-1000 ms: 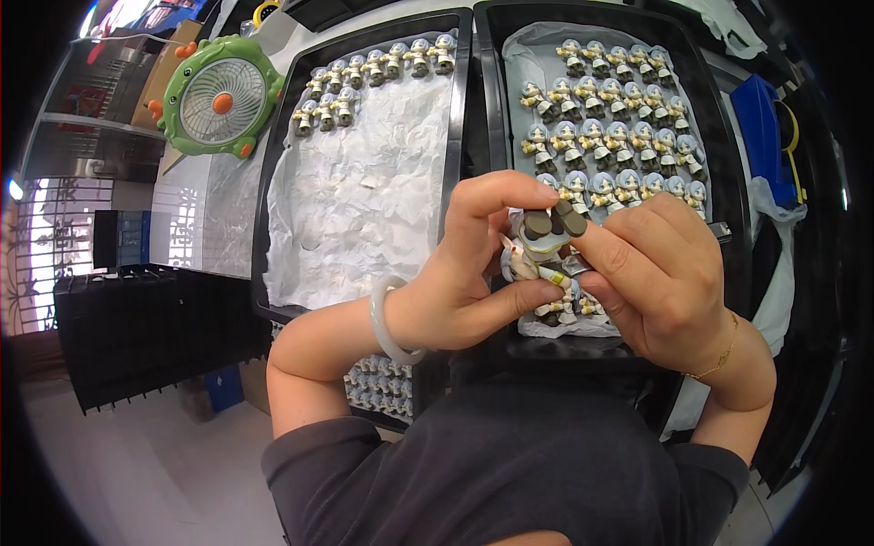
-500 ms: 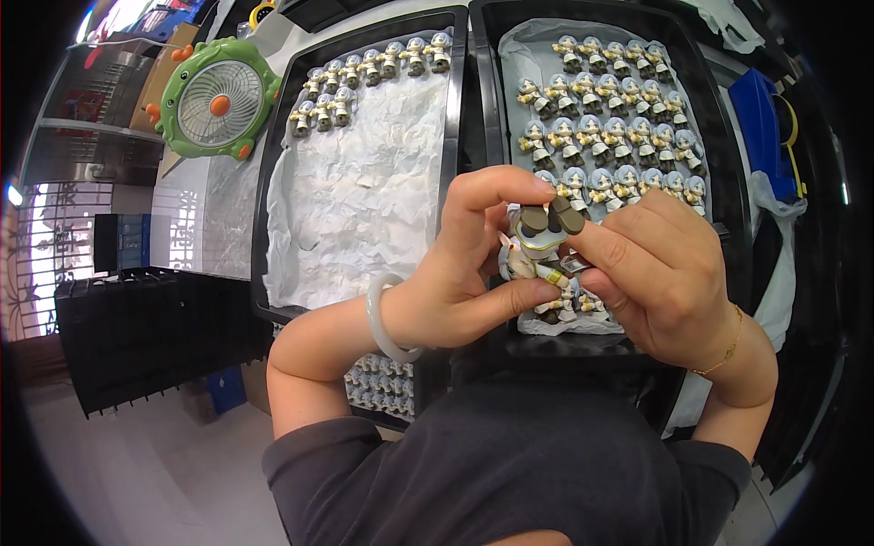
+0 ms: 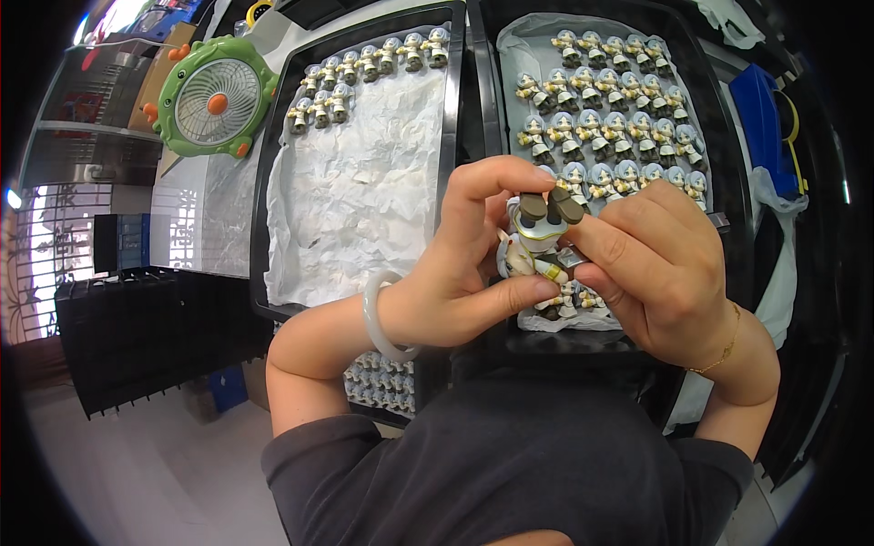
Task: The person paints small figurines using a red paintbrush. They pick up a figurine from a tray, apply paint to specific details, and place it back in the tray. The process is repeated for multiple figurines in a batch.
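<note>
My left hand (image 3: 455,264) is closed round a small figurine (image 3: 539,238), its fingers curled about the far side and its thumb along the near side. The figurine is tipped so that its brown boot soles face up, with a white skirt edged in yellow-green below them. My right hand (image 3: 660,273) pinches a slim tool whose flat silvery tip (image 3: 572,257) shows beside the figurine's skirt. The rest of that tool is hidden by the fingers. My right index fingertip lies close to one boot; whether it touches cannot be made out.
Under my hands, a black tray (image 3: 492,109) holds rows of similar figurines on white lining. Left of it, another black tray (image 3: 452,136) has two rows at its far end over crumpled paper (image 3: 364,209). A green fan (image 3: 216,98) and a blue bin (image 3: 763,127) flank them.
The figurine has turned slightly in my left hand, showing more of its white skirt. The silvery tip beside it is now plainer to see. Both hands have stayed almost in place.
</note>
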`<action>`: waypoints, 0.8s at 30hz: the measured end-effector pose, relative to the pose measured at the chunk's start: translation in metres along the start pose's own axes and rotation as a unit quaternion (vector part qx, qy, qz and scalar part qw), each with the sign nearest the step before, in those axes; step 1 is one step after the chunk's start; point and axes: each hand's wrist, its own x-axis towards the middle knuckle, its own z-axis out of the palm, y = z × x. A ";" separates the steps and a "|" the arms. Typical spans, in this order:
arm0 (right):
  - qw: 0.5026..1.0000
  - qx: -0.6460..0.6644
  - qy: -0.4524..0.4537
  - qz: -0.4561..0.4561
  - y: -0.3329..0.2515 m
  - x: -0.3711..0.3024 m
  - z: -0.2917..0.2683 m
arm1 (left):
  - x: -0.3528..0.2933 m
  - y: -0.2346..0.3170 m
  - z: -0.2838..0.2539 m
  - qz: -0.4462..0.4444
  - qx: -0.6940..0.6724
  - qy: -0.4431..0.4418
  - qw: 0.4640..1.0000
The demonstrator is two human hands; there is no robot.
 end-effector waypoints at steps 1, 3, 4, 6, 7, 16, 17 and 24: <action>1.000 -0.002 0.002 -0.001 -0.001 0.000 0.000 | 0.000 0.001 0.000 -0.006 -0.010 0.002 1.000; 1.000 -0.005 0.006 -0.002 -0.002 0.000 -0.001 | 0.000 0.002 0.001 -0.016 -0.026 0.002 1.000; 1.000 -0.008 0.011 -0.004 -0.002 0.000 -0.001 | 0.000 0.002 0.001 -0.021 -0.033 0.003 0.999; 1.000 -0.014 0.018 -0.007 -0.002 0.001 0.000 | -0.001 -0.001 0.001 0.004 -0.071 0.004 0.997; 1.000 -0.017 0.020 -0.007 -0.002 0.001 0.000 | -0.001 -0.003 0.001 0.017 -0.089 0.004 0.996; 0.999 -0.017 0.030 -0.019 0.000 0.000 0.000 | -0.001 -0.003 0.001 0.009 -0.072 0.014 0.997; 0.999 -0.011 0.026 -0.016 0.000 0.000 -0.001 | -0.001 -0.003 0.001 0.009 -0.075 0.013 0.997; 0.999 0.004 0.007 0.038 -0.004 -0.002 -0.002 | 0.000 0.000 0.001 -0.013 -0.087 0.007 0.996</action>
